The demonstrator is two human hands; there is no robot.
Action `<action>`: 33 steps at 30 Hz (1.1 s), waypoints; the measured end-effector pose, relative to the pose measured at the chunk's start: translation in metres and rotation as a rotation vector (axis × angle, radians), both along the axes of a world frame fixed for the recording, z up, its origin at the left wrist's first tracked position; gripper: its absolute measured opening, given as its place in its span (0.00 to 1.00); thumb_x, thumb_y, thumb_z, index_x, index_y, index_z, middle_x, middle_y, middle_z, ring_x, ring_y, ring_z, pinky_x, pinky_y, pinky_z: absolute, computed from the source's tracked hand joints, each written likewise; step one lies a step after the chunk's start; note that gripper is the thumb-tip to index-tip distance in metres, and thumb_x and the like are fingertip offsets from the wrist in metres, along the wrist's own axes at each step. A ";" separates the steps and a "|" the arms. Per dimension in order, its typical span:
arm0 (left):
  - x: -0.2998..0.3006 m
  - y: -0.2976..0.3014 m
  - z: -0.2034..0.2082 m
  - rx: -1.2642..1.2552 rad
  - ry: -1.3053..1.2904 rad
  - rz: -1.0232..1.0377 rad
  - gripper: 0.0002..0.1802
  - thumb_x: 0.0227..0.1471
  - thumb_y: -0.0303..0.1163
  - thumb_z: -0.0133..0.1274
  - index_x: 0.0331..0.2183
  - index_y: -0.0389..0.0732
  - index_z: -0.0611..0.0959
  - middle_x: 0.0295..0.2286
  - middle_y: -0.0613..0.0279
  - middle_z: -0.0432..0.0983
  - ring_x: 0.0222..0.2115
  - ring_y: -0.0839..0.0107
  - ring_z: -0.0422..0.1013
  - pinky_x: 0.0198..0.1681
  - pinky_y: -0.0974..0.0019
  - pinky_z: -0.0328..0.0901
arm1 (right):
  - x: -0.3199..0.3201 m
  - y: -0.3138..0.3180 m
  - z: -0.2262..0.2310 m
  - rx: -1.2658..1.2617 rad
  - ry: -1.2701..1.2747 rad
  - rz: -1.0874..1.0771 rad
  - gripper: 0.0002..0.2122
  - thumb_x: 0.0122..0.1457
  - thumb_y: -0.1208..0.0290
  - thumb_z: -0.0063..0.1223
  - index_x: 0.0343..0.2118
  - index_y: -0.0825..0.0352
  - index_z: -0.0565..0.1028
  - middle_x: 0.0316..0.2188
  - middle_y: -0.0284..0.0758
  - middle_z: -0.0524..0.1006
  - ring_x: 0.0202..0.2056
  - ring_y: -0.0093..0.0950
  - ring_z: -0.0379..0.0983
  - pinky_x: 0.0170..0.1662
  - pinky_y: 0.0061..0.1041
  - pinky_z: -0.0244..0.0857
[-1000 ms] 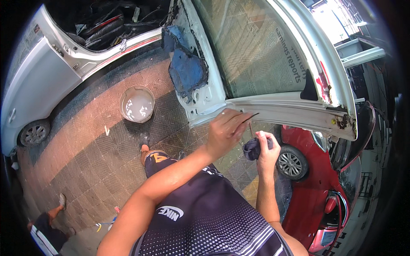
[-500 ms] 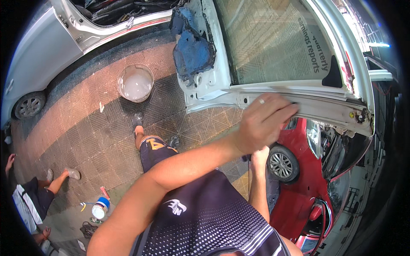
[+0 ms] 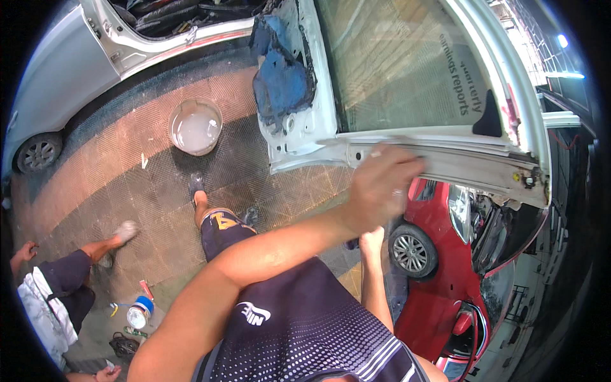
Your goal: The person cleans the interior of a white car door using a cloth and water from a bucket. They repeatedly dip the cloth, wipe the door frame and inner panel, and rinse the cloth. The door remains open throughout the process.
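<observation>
Now, all eyes on the left hand — blurred, raised to the pale strip along the lower edge of the open white door, just below the papered window. Its fingertips are drawn tight together, and a thin dark sliver shows at their ends, seemingly pinched; whether it presses on the strip, I can't say through the blur.

Lower down, the right hand is partly hidden behind the left, a dark scrap showing beside it; how far its fingers are curled, or whether they have hold of that scrap, I can't tell.

The step in hand looks like close work along that strip. As I judge it, the next move calls for a firm pinch and a level wrist, following the strip's line — knuckles clear of the door's edge.
</observation>
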State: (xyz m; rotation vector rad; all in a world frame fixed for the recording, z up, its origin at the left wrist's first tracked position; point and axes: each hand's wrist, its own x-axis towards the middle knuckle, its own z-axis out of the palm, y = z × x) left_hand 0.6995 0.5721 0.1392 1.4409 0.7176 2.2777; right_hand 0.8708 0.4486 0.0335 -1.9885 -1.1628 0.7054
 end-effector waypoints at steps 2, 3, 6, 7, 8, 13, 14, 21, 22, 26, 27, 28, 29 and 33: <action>-0.009 -0.005 0.067 0.136 -0.141 -0.024 0.22 0.31 0.12 0.56 0.36 0.33 0.84 0.34 0.51 0.79 0.33 0.55 0.75 0.36 0.57 0.69 | 0.030 -0.025 -0.046 -0.017 -0.189 0.003 0.15 0.61 0.63 0.62 0.37 0.74 0.82 0.30 0.33 0.83 0.33 0.20 0.75 0.39 0.24 0.70; -0.010 -0.006 0.059 0.116 -0.115 -0.042 0.22 0.31 0.12 0.56 0.36 0.33 0.83 0.34 0.51 0.79 0.32 0.54 0.75 0.36 0.57 0.68 | 0.024 -0.021 -0.036 -0.043 -0.128 0.006 0.15 0.61 0.63 0.62 0.36 0.74 0.82 0.30 0.32 0.83 0.33 0.20 0.75 0.38 0.24 0.69; 0.007 -0.001 -0.017 -0.018 -0.004 -0.039 0.21 0.33 0.13 0.55 0.36 0.33 0.83 0.34 0.50 0.77 0.33 0.52 0.73 0.38 0.54 0.68 | 0.027 -0.008 -0.029 -0.194 0.133 0.012 0.14 0.62 0.63 0.62 0.34 0.73 0.81 0.27 0.30 0.80 0.30 0.17 0.72 0.36 0.21 0.66; 0.014 0.005 -0.057 -0.128 0.060 -0.042 0.20 0.33 0.13 0.56 0.36 0.34 0.82 0.34 0.51 0.76 0.35 0.52 0.73 0.37 0.54 0.68 | 0.020 -0.002 -0.024 -0.197 0.136 0.011 0.13 0.62 0.63 0.62 0.34 0.72 0.81 0.27 0.29 0.80 0.30 0.17 0.71 0.36 0.20 0.65; 0.012 0.011 -0.084 -0.240 0.124 -0.046 0.20 0.34 0.14 0.56 0.36 0.34 0.82 0.34 0.53 0.75 0.36 0.52 0.73 0.36 0.54 0.68 | 0.009 0.005 -0.017 -0.202 0.141 0.008 0.13 0.62 0.63 0.62 0.33 0.71 0.81 0.26 0.28 0.79 0.29 0.16 0.70 0.36 0.19 0.64; -0.006 0.014 -0.096 -0.302 0.233 -0.233 0.16 0.41 0.14 0.57 0.36 0.35 0.82 0.35 0.53 0.77 0.38 0.51 0.74 0.39 0.55 0.69 | -0.002 0.003 -0.024 -0.130 0.578 -0.172 0.13 0.61 0.65 0.62 0.39 0.71 0.80 0.38 0.33 0.81 0.40 0.22 0.76 0.47 0.23 0.68; -0.010 0.017 -0.094 -0.319 0.253 -0.261 0.15 0.43 0.14 0.57 0.36 0.35 0.82 0.35 0.53 0.77 0.38 0.51 0.74 0.40 0.55 0.70 | -0.005 0.007 -0.015 -0.126 0.698 -0.169 0.15 0.61 0.66 0.58 0.46 0.71 0.77 0.44 0.36 0.80 0.44 0.26 0.77 0.52 0.27 0.70; -0.080 0.025 -0.096 -0.512 0.293 -0.425 0.10 0.51 0.17 0.60 0.37 0.34 0.85 0.33 0.55 0.81 0.34 0.61 0.79 0.39 0.64 0.71 | -0.029 0.039 0.000 0.090 0.945 -0.152 0.17 0.64 0.65 0.53 0.51 0.71 0.74 0.46 0.36 0.80 0.47 0.29 0.78 0.54 0.29 0.70; -0.092 0.031 -0.108 -0.595 0.335 -0.443 0.09 0.51 0.17 0.60 0.37 0.34 0.85 0.33 0.54 0.81 0.34 0.61 0.79 0.38 0.64 0.71 | -0.030 0.043 -0.004 0.119 0.997 -0.183 0.17 0.65 0.67 0.55 0.53 0.71 0.72 0.48 0.36 0.78 0.49 0.29 0.76 0.56 0.30 0.68; -0.153 0.075 -0.159 -0.678 0.545 -0.419 0.09 0.52 0.22 0.60 0.37 0.32 0.85 0.30 0.54 0.79 0.30 0.67 0.76 0.36 0.66 0.69 | -0.062 0.066 -0.020 0.334 1.153 -0.481 0.13 0.65 0.67 0.52 0.49 0.68 0.74 0.47 0.34 0.79 0.45 0.28 0.78 0.53 0.30 0.70; -0.171 0.086 -0.161 -0.706 0.558 -0.462 0.08 0.52 0.22 0.58 0.37 0.33 0.85 0.32 0.49 0.80 0.33 0.57 0.79 0.38 0.63 0.70 | -0.069 0.069 -0.022 0.448 1.193 -0.514 0.13 0.65 0.67 0.51 0.47 0.68 0.75 0.46 0.35 0.80 0.45 0.29 0.79 0.52 0.31 0.70; -0.193 0.091 -0.158 -0.751 0.605 -0.499 0.08 0.53 0.22 0.58 0.37 0.33 0.85 0.32 0.50 0.80 0.32 0.59 0.78 0.37 0.64 0.70 | -0.079 0.064 -0.028 0.560 1.228 -0.562 0.12 0.64 0.66 0.49 0.46 0.67 0.75 0.45 0.36 0.81 0.45 0.29 0.79 0.52 0.32 0.70; -0.215 0.107 -0.179 -0.684 0.628 -0.504 0.08 0.53 0.22 0.58 0.37 0.32 0.85 0.31 0.51 0.80 0.31 0.61 0.77 0.37 0.65 0.69 | -0.091 0.064 -0.031 0.689 1.259 -0.592 0.12 0.64 0.66 0.47 0.44 0.67 0.76 0.44 0.36 0.81 0.44 0.30 0.79 0.52 0.32 0.70; -0.302 0.155 -0.207 -0.728 0.702 -0.562 0.08 0.53 0.20 0.59 0.38 0.32 0.84 0.29 0.55 0.80 0.31 0.70 0.77 0.37 0.67 0.70 | -0.181 0.087 0.014 0.958 0.590 -1.032 0.11 0.63 0.69 0.46 0.46 0.66 0.72 0.45 0.34 0.76 0.47 0.26 0.74 0.53 0.27 0.66</action>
